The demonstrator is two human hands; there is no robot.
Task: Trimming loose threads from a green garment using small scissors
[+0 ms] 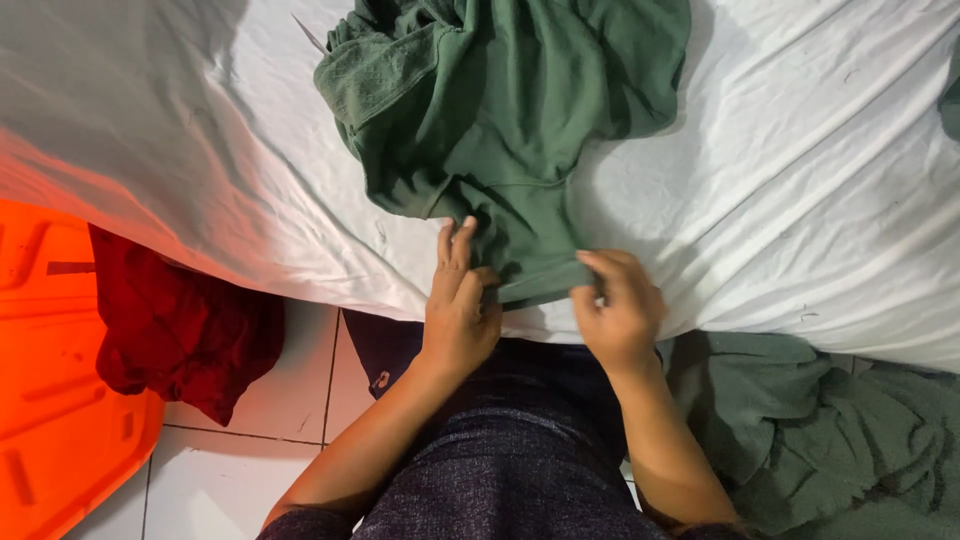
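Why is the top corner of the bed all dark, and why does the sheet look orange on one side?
Head view: a shadow darkens the white sheet at upper left; its left edge glows orange beside the orange basket. The right side is evenly bright, no glare. Both hands and the green shirt look fairly sharp.

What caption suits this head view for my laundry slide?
Both hands, left hand and right hand, grip a green garment on a white bedsheet.

A home bedroom: a bed [800, 200] under a rumpled white sheet, clothes heaped on tiled floor [300, 400].
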